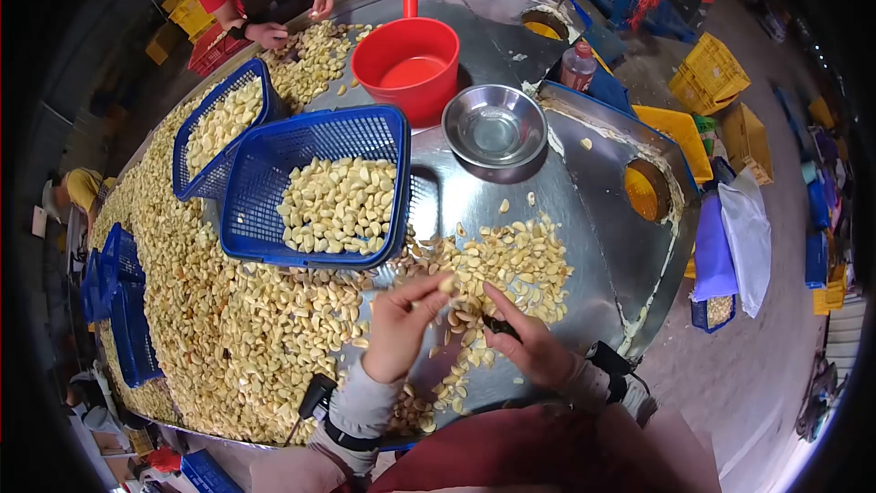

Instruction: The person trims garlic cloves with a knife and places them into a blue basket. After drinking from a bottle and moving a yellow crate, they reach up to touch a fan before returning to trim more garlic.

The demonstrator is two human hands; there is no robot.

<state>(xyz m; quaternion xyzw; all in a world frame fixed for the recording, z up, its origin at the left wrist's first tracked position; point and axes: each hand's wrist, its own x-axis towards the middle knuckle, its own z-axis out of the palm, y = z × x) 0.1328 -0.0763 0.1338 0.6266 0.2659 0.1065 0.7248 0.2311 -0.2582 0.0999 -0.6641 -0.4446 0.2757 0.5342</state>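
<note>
Between the thumb and fingers of my left hand [406, 321] is a pale garlic clove [447, 284]. My right hand [529, 338], just to the right, is closed around a small knife with a black handle [501, 327]; its blade is hard to make out. Both hands are over a loose pile of cloves [516, 260] on the metal table [584, 210]. Beyond my left hand stands a blue basket [315, 262] partly filled with cloves [338, 205].
A red pot [411, 100] and a steel bowl [495, 162] stand beyond my hands. Another blue basket [185, 184] and a large heap of cloves [219, 338] lie to the left. A co-worker's hands [267, 35] are at the far edge. Two holes pierce the table's right side.
</note>
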